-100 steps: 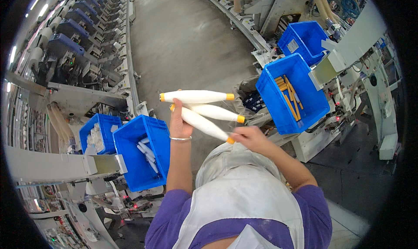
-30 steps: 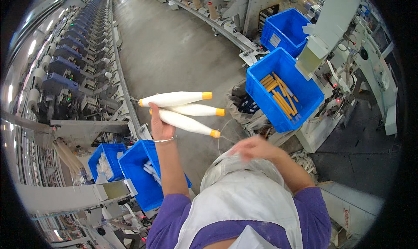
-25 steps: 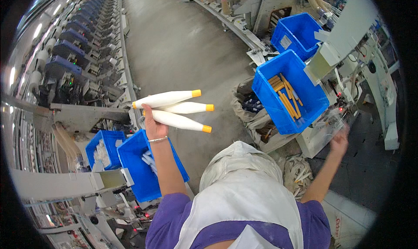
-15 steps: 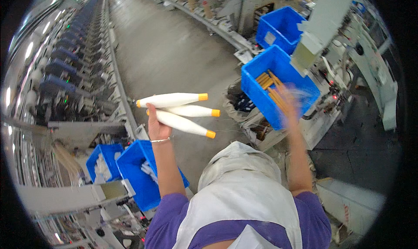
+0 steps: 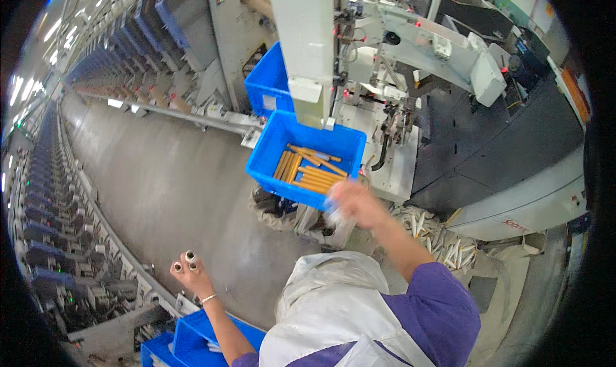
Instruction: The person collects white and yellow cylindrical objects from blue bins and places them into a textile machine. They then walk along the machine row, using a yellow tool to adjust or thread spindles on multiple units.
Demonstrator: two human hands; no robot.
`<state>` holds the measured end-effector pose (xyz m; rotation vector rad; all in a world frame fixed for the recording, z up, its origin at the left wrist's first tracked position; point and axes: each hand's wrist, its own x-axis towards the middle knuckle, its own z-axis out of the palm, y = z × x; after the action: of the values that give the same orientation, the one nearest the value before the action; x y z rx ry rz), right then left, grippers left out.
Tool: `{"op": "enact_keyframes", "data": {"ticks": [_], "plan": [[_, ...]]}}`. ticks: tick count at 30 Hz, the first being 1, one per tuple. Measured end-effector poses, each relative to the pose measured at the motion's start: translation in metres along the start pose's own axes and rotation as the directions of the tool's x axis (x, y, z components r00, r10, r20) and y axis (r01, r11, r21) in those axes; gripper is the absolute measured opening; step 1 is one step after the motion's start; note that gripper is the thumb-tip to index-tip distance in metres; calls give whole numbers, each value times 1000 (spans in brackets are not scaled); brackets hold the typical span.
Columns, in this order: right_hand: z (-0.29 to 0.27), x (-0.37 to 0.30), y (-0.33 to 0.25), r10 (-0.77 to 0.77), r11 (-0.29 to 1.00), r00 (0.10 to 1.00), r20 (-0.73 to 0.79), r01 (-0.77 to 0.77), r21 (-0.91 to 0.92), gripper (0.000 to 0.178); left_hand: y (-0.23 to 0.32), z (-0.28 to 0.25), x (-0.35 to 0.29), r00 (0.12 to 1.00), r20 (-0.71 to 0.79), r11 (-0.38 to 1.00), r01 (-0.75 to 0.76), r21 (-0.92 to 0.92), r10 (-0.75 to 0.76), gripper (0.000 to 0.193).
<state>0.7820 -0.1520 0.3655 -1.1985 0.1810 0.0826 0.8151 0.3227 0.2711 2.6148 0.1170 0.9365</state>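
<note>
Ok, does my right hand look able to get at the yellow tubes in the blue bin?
Probably yes: your right hand, though blurred, appears at the near right corner of the blue bin, whose top is open, and nothing seems to cover the yellow tubes.

Tubes (image 5: pixel 319 179) lie in the tube bin (image 5: pixel 269 182) at the centre, with a far bin (image 5: pixel 266 84) just behind it and slightly left. The right hand (image 5: pixel 357 203) is at the tube bin's near right corner. The left hand (image 5: pixel 194 278) — well apart, to the near left — holds bobbins (image 5: pixel 190 256) over the floor (image 5: pixel 160 193). Two bins (image 5: pixel 187 332) stand side by side at the near left. A machine row (image 5: pixel 48 258) runs along the floor's left side; a heap (image 5: pixel 457 254) lies right of the tube bin.
</note>
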Motion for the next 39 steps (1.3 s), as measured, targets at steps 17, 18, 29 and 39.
{"op": "enact_keyframes", "data": {"ticks": [17, 18, 29, 39], "plan": [[-23, -34, 53, 335, 903, 723, 604, -429, 12, 77, 327, 39, 8, 409, 865, -217, 908, -357, 290, 53], [-19, -36, 47, 265, 946, 782, 563, -325, 6, 81, 333, 40, 7, 357, 901, -195, 929, -315, 248, 53], [-312, 101, -261, -348, 793, 797, -495, 531, 298, 34, 325, 70, 41, 392, 734, -96, 906, -411, 554, 70], [-268, 133, -240, -511, 854, 834, -206, 520, -14, 63, 270, 78, 7, 382, 924, 324, 877, -354, -25, 69]]}}
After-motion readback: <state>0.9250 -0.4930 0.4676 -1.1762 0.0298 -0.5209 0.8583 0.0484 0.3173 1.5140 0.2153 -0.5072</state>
